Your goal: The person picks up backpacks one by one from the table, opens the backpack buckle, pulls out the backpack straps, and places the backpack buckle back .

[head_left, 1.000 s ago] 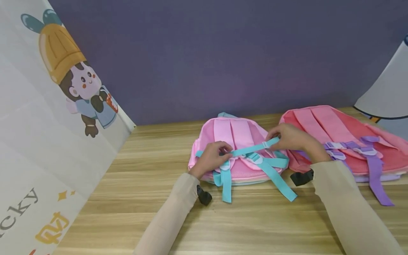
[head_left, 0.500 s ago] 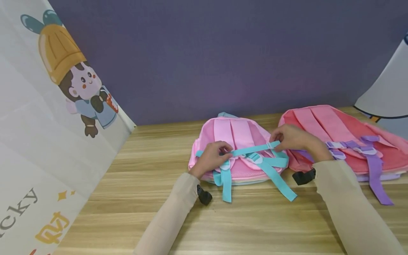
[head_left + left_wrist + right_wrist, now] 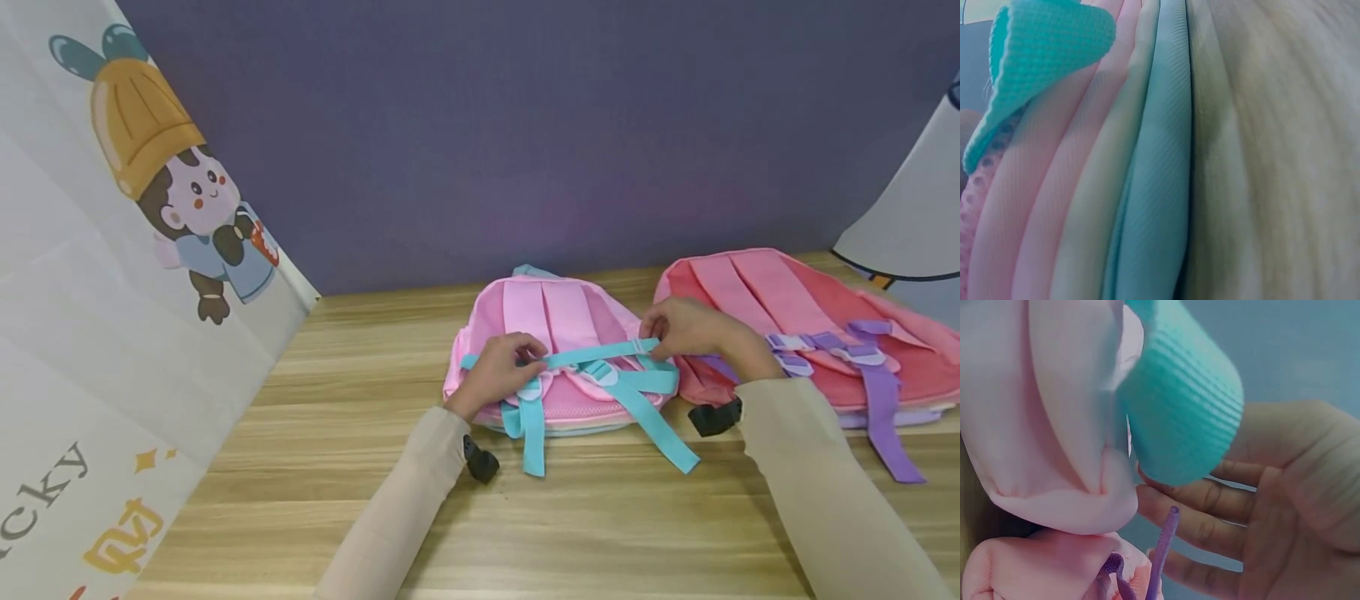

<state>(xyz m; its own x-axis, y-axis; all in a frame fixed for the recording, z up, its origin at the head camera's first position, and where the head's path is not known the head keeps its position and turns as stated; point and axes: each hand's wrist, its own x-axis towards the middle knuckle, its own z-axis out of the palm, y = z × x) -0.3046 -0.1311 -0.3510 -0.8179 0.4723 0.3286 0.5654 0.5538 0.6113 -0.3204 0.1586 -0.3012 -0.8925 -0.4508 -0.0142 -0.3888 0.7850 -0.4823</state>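
A pink backpack (image 3: 487,321) lies with its strap side up on the wooden table. Across its middle runs a turquoise strap (image 3: 588,354), drawn nearly straight. My left hand (image 3: 497,371) pinches this strap near the left side of the bag. Over at the bag's right edge, my right hand (image 3: 684,327) pinches the other end, just past a small white strap slider (image 3: 637,345). In the right wrist view, a turquoise webbing loop (image 3: 1185,400) partly covers the curled right fingers (image 3: 1200,528). The left wrist view mostly shows the bag's layered side (image 3: 1157,156) and a strap end (image 3: 1054,44).
A coral-pink backpack (image 3: 926,350) with purple straps (image 3: 881,408) lies close by on the right. Two loose turquoise strap ends hang over the pink bag's front edge onto the table (image 3: 360,375). Behind stands a dark wall (image 3: 480,150), and a printed white sheet (image 3: 67,333) is at left.
My right hand has shifted slightly right and down with the strap end, and the white slider now sits closer to its fingers. The left hand has stayed put.
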